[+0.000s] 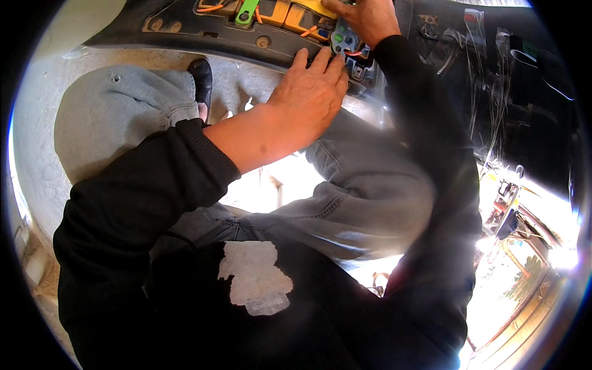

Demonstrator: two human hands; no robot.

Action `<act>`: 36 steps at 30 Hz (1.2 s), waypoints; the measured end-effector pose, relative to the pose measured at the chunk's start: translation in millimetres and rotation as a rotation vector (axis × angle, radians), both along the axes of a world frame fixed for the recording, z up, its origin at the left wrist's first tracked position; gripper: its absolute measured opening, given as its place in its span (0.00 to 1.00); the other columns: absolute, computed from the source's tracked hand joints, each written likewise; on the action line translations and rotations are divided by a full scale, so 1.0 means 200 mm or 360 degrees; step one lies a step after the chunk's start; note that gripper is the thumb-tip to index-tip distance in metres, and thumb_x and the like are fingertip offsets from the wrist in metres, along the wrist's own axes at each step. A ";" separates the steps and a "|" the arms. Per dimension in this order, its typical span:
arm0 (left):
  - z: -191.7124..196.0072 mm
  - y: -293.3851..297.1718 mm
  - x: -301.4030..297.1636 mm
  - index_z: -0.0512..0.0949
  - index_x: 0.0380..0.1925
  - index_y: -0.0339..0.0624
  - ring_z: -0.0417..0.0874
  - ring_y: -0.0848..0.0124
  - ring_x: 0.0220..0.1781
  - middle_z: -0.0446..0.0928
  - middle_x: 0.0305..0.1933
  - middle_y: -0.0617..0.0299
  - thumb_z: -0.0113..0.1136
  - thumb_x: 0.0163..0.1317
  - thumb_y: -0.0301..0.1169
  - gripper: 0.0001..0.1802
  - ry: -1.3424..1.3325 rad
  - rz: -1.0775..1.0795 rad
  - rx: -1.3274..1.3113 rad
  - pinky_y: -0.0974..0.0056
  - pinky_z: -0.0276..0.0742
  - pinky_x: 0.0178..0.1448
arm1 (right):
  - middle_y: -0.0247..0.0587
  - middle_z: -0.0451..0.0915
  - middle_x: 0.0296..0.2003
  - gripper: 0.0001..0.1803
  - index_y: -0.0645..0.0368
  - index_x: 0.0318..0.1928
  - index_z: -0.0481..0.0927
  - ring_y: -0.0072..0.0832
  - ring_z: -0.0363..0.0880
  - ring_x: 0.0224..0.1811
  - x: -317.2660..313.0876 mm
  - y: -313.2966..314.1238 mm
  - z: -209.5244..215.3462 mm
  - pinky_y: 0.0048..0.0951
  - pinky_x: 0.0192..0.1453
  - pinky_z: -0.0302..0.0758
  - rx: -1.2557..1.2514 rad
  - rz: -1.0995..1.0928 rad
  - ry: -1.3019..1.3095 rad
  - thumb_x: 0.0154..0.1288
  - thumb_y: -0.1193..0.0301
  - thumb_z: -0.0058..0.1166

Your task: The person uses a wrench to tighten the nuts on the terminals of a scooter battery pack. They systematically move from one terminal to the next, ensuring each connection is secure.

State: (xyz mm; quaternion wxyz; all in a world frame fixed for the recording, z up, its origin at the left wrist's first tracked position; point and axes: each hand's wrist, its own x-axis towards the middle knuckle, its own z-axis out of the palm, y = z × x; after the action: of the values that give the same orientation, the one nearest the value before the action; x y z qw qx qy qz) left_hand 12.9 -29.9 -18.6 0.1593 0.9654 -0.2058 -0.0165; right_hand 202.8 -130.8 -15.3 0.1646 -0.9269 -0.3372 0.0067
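Blue-grey, the wired unit (345,41) sat between the left hand (311,89), its grip loosely spread, and the right hand (373,21), whose grip I couldn't tell; a careless push could have snagged the red-orange wire (354,53) loose.

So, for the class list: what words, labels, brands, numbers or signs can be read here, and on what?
None can be read.
Pale patch on the black sweatshirt: any marks are too small and blurred.
Yellow blocks: no legible lettering.
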 end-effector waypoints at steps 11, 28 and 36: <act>-0.01 0.01 -0.07 0.72 0.64 0.27 0.67 0.45 0.77 0.69 0.72 0.37 0.72 0.52 0.31 0.39 -0.0109 -0.0042 -0.0080 0.44 0.61 0.78 | 0.67 0.83 0.30 0.23 0.69 0.44 0.86 0.55 0.86 0.35 -0.01 0.05 0.06 0.48 0.42 0.80 -0.0016 0.0059 0.0010 0.60 0.60 0.71; -0.02 0.02 -0.03 0.71 0.68 0.33 0.64 0.45 0.78 0.66 0.75 0.42 0.72 0.58 0.35 0.38 -0.0059 0.0028 -0.0135 0.41 0.61 0.78 | 0.69 0.83 0.34 0.23 0.70 0.45 0.86 0.58 0.85 0.39 -0.02 -0.01 0.04 0.49 0.45 0.80 0.0028 0.0016 0.0072 0.59 0.62 0.72; -0.04 0.02 -0.03 0.70 0.69 0.35 0.64 0.45 0.78 0.66 0.75 0.42 0.71 0.59 0.34 0.38 -0.0070 0.0051 -0.0119 0.38 0.60 0.78 | 0.68 0.83 0.35 0.23 0.67 0.46 0.86 0.59 0.84 0.39 0.00 0.01 0.00 0.51 0.44 0.79 0.0012 0.0110 -0.0024 0.57 0.62 0.73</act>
State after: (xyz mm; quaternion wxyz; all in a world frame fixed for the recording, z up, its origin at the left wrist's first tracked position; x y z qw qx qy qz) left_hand 6.2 -26.7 -26.7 0.1908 0.9621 -0.1941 0.0151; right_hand 202.2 -129.3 -15.3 0.1653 -0.9141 -0.3702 0.0041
